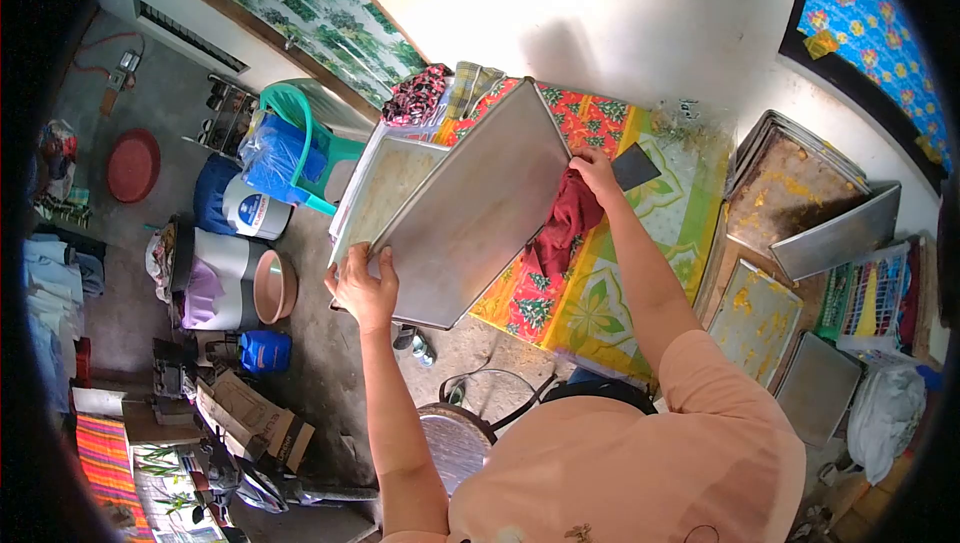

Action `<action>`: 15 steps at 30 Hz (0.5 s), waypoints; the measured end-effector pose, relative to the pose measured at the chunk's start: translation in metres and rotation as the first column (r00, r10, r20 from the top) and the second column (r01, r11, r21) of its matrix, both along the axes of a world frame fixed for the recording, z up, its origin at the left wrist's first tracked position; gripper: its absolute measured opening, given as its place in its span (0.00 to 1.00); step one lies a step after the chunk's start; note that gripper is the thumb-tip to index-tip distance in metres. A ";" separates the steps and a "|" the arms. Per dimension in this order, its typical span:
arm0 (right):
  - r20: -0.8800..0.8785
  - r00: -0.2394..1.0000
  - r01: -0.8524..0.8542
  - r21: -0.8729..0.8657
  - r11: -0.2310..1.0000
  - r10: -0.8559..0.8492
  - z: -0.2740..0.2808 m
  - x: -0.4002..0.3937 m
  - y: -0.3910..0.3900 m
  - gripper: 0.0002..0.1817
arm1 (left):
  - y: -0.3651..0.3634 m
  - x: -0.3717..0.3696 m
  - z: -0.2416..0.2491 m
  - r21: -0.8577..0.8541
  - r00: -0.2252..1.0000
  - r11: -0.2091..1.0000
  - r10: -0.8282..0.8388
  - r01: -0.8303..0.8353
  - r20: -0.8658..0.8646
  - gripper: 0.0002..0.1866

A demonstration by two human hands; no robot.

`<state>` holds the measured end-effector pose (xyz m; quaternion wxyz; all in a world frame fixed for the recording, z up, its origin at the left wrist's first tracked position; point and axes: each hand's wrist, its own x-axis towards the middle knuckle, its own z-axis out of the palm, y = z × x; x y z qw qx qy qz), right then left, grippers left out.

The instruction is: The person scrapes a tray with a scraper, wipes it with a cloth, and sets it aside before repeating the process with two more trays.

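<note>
A large grey metal tray [470, 213] is held up at a tilt above the table. My left hand [363, 283] grips its lower left edge, the thumb on the face and the fingers at the rim. At the tray's right edge, my right hand [594, 175] is closed on a dark red cloth [568, 228] that hangs down beside the tray. Behind the raised tray, another tray [390, 178] lies at the table's left end. A dark flat piece [636, 167] rests on the tablecloth [650, 233] just right of my right hand.
Stained trays [790, 188] lean by the wall at right, near another yellow-spotted tray [752, 321] and a basket [872, 298]. A green chair [290, 108] stands left of the table. Below are a round stool [455, 443] and a pink basin [275, 286].
</note>
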<state>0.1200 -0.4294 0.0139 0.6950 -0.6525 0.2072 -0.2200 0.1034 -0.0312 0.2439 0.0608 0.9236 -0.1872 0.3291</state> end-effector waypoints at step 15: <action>-0.015 0.999 0.048 -0.094 0.994 -0.050 0.003 -0.001 0.006 0.16 | 0.000 0.002 0.002 -0.023 1.000 1.000 -0.009 0.009 -0.011 0.11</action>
